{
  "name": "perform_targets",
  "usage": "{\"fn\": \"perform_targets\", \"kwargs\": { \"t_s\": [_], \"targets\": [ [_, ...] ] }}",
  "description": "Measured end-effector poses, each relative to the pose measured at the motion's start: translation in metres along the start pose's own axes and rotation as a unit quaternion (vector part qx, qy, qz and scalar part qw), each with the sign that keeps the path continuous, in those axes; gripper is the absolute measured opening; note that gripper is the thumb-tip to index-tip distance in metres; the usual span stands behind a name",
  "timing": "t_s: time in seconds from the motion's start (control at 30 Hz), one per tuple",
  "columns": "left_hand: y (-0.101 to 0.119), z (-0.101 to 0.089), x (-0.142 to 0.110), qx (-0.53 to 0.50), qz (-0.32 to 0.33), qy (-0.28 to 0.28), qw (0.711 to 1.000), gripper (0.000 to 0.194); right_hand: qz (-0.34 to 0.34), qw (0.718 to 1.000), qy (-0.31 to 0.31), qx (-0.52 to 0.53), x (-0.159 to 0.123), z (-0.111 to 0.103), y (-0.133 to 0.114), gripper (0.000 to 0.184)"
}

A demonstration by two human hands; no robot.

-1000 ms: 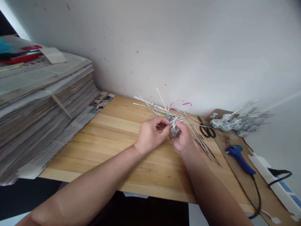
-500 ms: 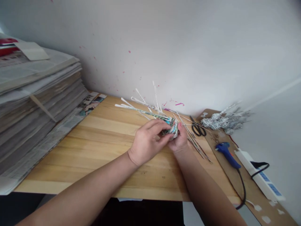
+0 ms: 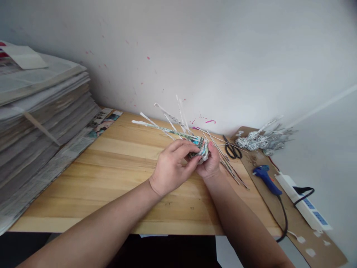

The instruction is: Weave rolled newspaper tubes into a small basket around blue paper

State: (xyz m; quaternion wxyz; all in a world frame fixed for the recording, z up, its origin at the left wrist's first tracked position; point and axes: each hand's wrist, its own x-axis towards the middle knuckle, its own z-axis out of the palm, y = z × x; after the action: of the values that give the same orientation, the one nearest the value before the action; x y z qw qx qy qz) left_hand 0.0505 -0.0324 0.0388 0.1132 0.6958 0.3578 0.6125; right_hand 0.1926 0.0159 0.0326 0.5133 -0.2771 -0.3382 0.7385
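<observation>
Between my two hands, above the wooden table (image 3: 117, 178), is a small woven piece of rolled newspaper strips (image 3: 204, 149). Several long paper strips (image 3: 164, 128) fan out from it to the left and towards the wall. My right hand (image 3: 211, 163) is closed around the woven piece from the right, thumb up along its side. My left hand (image 3: 174, 163) pinches at its left edge with thumb and fingers; the fingertips partly cover the weave. Loose thin rolled paper sticks (image 3: 232, 172) lie on the table just beyond my right hand.
Black-handled scissors (image 3: 233, 150) lie right of the sticks. A blue glue gun (image 3: 268, 180) and a white power strip (image 3: 302, 203) rest on brown cardboard (image 3: 256, 167), with silvery woven paper pieces (image 3: 255, 141) behind. Tall stacked newspapers (image 3: 44, 111) stand at left, against the wall.
The whole view has shifted slightly, moving things a little to the left in the picture. My left fingertips have moved slightly on the woven piece; both hands keep their hold.
</observation>
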Motion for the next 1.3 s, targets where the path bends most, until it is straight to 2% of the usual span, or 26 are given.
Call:
{"fn": "perform_targets", "kwargs": {
  "t_s": [0.13,0.27,0.43,0.57,0.73,0.87,0.97,1.07,1.17,1.3],
  "targets": [
    [0.0,-0.001,0.002,-0.017,-0.022,-0.004,1.0,0.019,-0.013,0.999,0.029,0.022,0.002,-0.003,0.002,0.034],
    [-0.001,-0.001,0.003,-0.03,-0.041,-0.008,0.999,0.02,-0.014,0.998,0.06,0.025,0.006,-0.007,0.004,0.036],
    [-0.005,-0.001,0.002,-0.042,-0.065,-0.007,0.997,0.019,-0.009,0.998,0.053,0.035,0.008,-0.009,0.006,0.034],
    [-0.009,0.0,0.002,-0.059,-0.108,-0.005,0.992,0.019,-0.003,0.998,0.048,0.033,0.008,-0.006,0.006,0.034],
    [-0.012,0.002,0.003,-0.065,-0.138,0.007,0.988,0.025,-0.011,0.999,0.042,0.032,0.008,-0.003,0.008,0.034],
    [-0.014,0.005,0.004,-0.078,-0.169,0.016,0.982,0.018,-0.002,0.999,0.049,0.016,0.008,-0.003,0.009,0.033],
    [-0.015,0.006,0.004,-0.117,-0.174,0.02,0.978,0.021,-0.005,0.999,0.047,0.014,0.009,-0.004,0.008,0.034],
    [-0.014,0.007,0.003,-0.16,-0.165,0.023,0.973,0.035,-0.028,0.998,0.043,0.029,0.009,-0.003,0.005,0.037],
    [-0.015,0.007,0.002,-0.146,-0.145,0.022,0.978,0.044,-0.05,0.997,0.044,0.033,0.008,-0.002,0.003,0.037],
    [-0.018,0.01,-0.001,-0.125,-0.142,0.013,0.982,0.038,-0.075,0.995,0.064,0.021,0.007,0.001,0.004,0.025]
  ]
}}
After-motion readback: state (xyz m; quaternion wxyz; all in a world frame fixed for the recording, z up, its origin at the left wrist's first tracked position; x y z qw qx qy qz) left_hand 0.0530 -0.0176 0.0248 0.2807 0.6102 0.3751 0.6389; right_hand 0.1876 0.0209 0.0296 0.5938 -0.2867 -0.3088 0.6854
